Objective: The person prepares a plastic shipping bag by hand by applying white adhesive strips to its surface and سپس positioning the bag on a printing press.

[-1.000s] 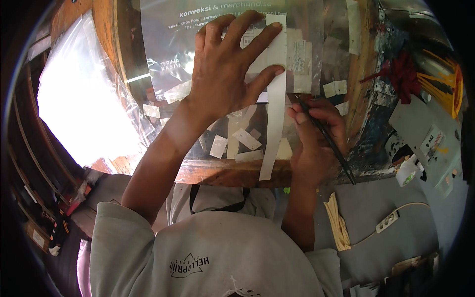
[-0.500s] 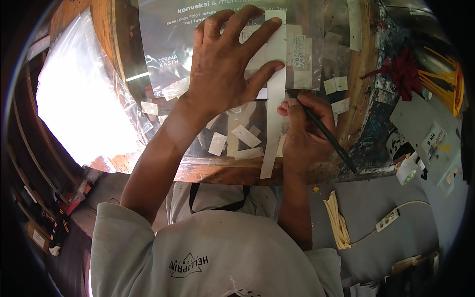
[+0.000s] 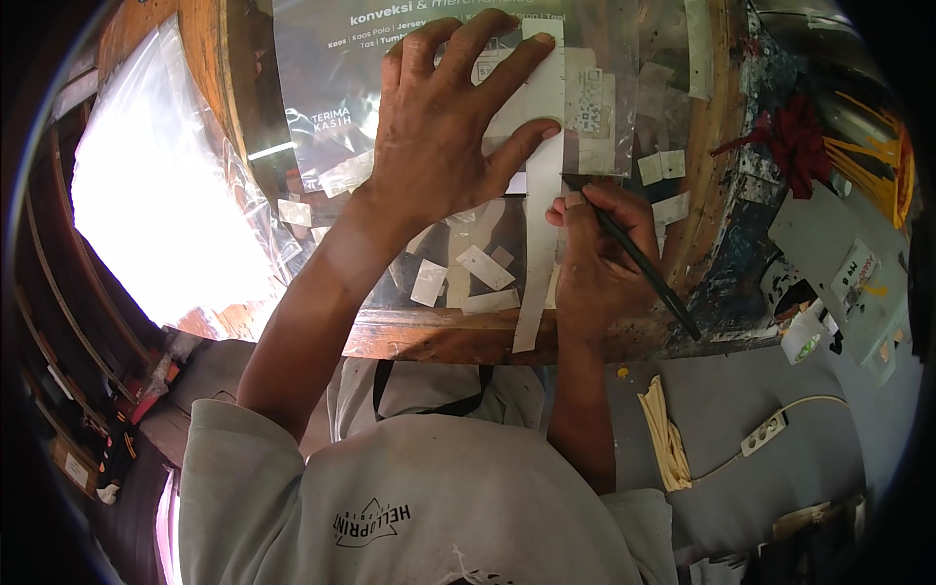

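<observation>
My left hand (image 3: 429, 127) lies spread on a clear printed plastic bag (image 3: 331, 83), its thumb and forefinger pressing down a long white ruler (image 3: 538, 244). The ruler runs from the far part of the table to its near edge. Just right of the ruler, my right hand (image 3: 609, 239) is closed around a slim dark pen-like tool (image 3: 648, 263). The tool's tip meets the ruler's right edge near the bag's lower edge; whether it is a pen or a knife I cannot tell. Several pale paper pieces (image 3: 486, 265) show around both hands.
The glass-topped wooden table (image 3: 429, 327) ends just in front of me. Brightly lit plastic sheets (image 3: 175, 195) lie at the left. A dark red item (image 3: 795, 146) and a grey board (image 3: 843, 253) are at the right. On the floor lies a power strip (image 3: 763, 434) with a bundled cord (image 3: 668, 439).
My right hand and the dark tool have shifted very slightly up and left along the ruler's edge. My left hand and the ruler stay in place.
</observation>
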Action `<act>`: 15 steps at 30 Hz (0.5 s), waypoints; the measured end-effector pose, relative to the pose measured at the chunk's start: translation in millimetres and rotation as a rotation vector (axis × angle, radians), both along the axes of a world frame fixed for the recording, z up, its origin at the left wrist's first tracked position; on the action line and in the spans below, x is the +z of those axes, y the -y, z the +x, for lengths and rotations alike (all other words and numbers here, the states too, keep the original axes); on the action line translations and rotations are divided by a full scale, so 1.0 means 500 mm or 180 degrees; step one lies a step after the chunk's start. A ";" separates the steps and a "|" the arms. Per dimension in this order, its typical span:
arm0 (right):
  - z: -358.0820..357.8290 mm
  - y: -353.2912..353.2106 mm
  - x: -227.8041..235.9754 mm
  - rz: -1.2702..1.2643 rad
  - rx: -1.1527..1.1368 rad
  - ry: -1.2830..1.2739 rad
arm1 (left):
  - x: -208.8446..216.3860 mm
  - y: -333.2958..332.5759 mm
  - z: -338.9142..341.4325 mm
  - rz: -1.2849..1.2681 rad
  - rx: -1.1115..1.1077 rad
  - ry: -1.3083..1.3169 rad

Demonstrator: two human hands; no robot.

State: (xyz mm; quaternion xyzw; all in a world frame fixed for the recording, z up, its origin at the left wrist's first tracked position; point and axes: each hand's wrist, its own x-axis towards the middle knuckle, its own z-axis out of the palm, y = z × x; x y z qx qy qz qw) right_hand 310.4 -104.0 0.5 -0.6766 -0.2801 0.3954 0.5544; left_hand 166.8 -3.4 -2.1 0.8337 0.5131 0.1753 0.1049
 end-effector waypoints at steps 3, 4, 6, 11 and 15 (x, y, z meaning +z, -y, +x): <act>0.001 0.000 -0.001 0.0000 0.0003 0.0019 | 0.000 -0.001 0.000 -0.0005 -0.0007 0.0059; 0.001 0.001 0.000 -0.0018 0.0003 0.0048 | 0.001 -0.001 0.000 -0.0002 -0.0012 0.0054; 0.000 0.001 0.000 0.0003 0.0006 0.0079 | 0.002 -0.001 -0.001 0.0005 -0.0025 0.0044; 0.002 0.004 -0.006 0.0136 0.0094 0.0100 | 0.002 -0.002 0.001 -0.0006 -0.0018 0.0076; 0.004 0.006 -0.004 0.0057 0.0138 0.0161 | 0.001 0.000 0.001 0.0003 -0.0004 0.0049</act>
